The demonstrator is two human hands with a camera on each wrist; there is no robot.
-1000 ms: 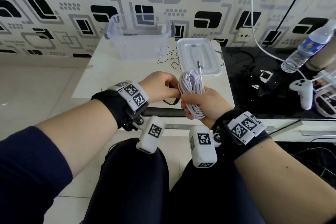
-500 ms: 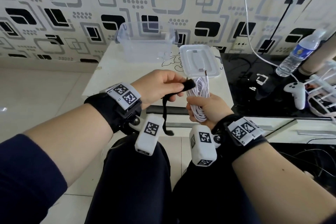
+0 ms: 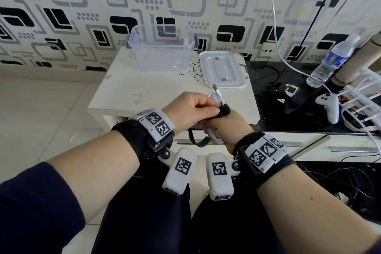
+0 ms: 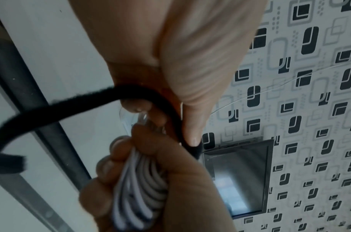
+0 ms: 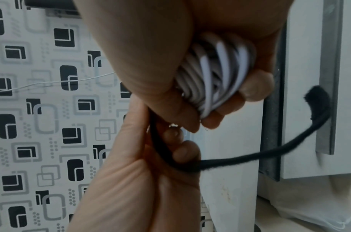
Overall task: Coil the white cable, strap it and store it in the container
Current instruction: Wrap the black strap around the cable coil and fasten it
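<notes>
navy sleeves (image 3: 37,202), black wristbands (image 3: 136,138), white tag-marked cameras (image 3: 180,168)

From my head view, most of the white cable (image 3: 214,99) sits hidden inside my right hand (image 3: 228,128). My left hand (image 3: 189,112) covers the middle of the black strap (image 3: 224,109). The wrist views are blurred.

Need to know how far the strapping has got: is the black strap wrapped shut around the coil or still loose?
Still loose. The left hand pinches one end of the black strap against the white cable; its tail hangs free.
</notes>
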